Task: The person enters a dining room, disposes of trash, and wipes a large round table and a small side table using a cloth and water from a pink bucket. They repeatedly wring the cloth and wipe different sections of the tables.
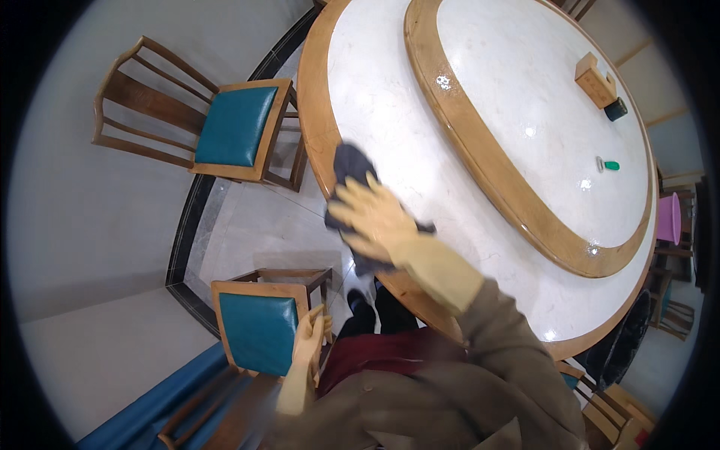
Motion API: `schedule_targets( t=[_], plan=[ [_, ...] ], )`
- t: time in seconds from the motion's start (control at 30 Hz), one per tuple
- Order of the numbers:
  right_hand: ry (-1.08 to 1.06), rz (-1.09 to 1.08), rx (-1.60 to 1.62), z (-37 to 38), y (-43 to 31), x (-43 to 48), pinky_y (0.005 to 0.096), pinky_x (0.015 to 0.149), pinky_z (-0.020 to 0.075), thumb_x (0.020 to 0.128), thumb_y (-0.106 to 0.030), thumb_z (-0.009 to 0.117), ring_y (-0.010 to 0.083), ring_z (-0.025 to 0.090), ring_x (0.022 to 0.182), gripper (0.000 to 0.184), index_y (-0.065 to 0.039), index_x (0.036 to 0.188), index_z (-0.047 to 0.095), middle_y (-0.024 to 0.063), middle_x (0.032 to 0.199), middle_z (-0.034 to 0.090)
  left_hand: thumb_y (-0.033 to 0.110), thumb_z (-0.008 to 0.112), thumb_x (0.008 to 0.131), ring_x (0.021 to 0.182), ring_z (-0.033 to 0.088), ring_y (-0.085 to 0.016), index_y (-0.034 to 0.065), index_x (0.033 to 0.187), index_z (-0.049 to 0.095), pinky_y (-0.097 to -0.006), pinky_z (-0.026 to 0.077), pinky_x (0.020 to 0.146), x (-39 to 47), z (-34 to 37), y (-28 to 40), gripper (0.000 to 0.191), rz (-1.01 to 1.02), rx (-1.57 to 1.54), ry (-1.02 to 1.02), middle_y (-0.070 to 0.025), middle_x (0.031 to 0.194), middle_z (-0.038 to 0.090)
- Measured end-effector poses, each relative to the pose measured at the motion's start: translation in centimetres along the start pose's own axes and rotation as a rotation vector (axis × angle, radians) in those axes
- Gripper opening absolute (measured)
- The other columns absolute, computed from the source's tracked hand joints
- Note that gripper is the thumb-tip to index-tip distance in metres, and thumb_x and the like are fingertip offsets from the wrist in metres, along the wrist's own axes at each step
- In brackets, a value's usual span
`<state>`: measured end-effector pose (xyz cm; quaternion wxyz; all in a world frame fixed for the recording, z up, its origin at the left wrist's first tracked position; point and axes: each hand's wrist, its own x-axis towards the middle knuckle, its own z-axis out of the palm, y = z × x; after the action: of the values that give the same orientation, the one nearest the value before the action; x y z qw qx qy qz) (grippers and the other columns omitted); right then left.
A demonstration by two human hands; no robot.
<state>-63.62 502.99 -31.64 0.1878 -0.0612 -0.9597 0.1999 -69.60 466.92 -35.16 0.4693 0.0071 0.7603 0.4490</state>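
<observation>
My right hand (371,214), in a cream rubber glove, lies over a dark cloth (353,158) with its fingers spread. It presses the cloth onto the white top and wooden rim of a round table (371,95); the cloth bunches out past the fingers and partly overhangs the edge. Low at my side is my left hand (309,337), gloved the same way. Its fingers are loosely bent, nothing shows in them, and it is beside the teal seat of a wooden chair (259,332).
A raised turntable (500,107) with a wooden rim carries a wooden tissue box (595,81), a dark cup (616,109) and a small green-handled tool (611,165). Another teal-seated chair (239,126) stands by the wall. Beyond the table is a pink bin (668,218).
</observation>
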Motion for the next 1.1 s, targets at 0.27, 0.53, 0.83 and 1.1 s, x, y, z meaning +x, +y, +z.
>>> schedule_targets(
  t=[0.27, 0.53, 0.83, 1.1],
  plan=[
    [-0.012, 0.656, -0.039, -10.3, -6.1, -21.8, 0.062, 0.127, 0.0386, 0.076, -0.017, 0.085, 0.0464, 0.057, 0.143, 0.07, -0.01, 0.144, 0.069, 0.0227, 0.151, 0.063, 0.017, 0.051, 0.119, 0.121, 0.066, -0.019, 0.0005, 0.162, 0.05, -0.0322, 0.054, 0.108, 8.0, -1.9, 8.7, 0.046, -0.017, 0.301, -0.195, -0.0143, 0.137, 0.068],
    [0.489, 1.618, -0.682, -5.1, -10.1, -30.2, 0.0615, 0.127, 0.0331, 0.116, -0.036, 0.052, 0.0569, 0.047, 0.147, 0.059, 0.003, 0.161, 0.053, 0.0318, 0.163, 0.052, 0.019, 0.055, 0.117, 0.114, 0.066, -0.018, -0.0011, 0.159, 0.053, -0.0314, 0.055, 0.1, 22.8, -8.1, 13.2, 0.047, 0.005, 0.389, -0.348, -0.0142, 0.131, 0.069],
    [0.354, 1.35, -0.474, 3.6, -2.0, 8.6, 0.0659, 0.13, 0.0249, 0.102, -0.034, 0.067, 0.0583, 0.038, 0.153, 0.07, 0.0, 0.161, 0.051, 0.039, 0.165, 0.042, 0.02, 0.052, 0.118, 0.109, 0.071, -0.021, 0.0007, 0.16, 0.051, -0.0347, 0.059, 0.098, 37.3, -20.2, 21.0, 0.047, -0.087, 0.357, -0.343, -0.0178, 0.127, 0.073],
    [0.488, 1.214, -0.57, 1.1, 23.3, 28.6, 0.0653, 0.117, 0.0408, 0.103, -0.051, 0.064, 0.0509, 0.048, 0.148, 0.063, -0.01, 0.151, 0.063, 0.0321, 0.162, 0.051, 0.023, 0.052, 0.119, 0.113, 0.072, -0.023, -0.0007, 0.159, 0.052, -0.0364, 0.06, 0.105, 41.0, -26.5, 24.4, 0.046, -0.16, 0.217, -0.189, -0.0182, 0.126, 0.072]
  ],
)
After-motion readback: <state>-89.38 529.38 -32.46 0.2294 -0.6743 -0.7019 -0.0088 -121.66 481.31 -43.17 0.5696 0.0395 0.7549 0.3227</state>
